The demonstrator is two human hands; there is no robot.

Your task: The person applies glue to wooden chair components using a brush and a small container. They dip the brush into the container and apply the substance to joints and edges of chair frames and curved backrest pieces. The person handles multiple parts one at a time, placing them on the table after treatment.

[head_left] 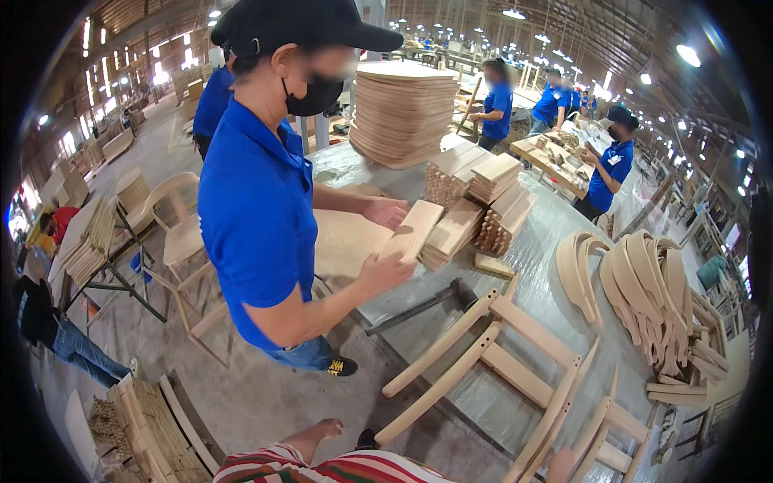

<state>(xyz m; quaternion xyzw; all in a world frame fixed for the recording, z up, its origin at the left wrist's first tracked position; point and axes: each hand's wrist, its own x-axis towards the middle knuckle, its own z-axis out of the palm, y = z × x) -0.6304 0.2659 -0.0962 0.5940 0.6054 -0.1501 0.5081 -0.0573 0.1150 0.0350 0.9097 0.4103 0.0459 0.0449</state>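
Observation:
At the lower edge, my left hand (325,429) hangs low over the floor. It holds nothing, and its fingers look loosely stretched. My right hand (561,462) shows only in small part, beside the lower end of a pale wooden chair frame (515,374); its fingers are blurred. That frame, with curved legs joined by crosspieces, rests over the table edge. Close to my right hand lies a second wooden frame (613,431). Behind the first frame, a dark-headed mallet (463,295) lies on the wrapped table (407,330).
Opposite me, a co-worker in blue (258,217) holds a flat wooden board (413,230) in both hands. Stacked wood slats (491,205), round seat panels (403,113) and curved wooden parts (644,282) cover much of the table. Boards (149,427) stand at lower left.

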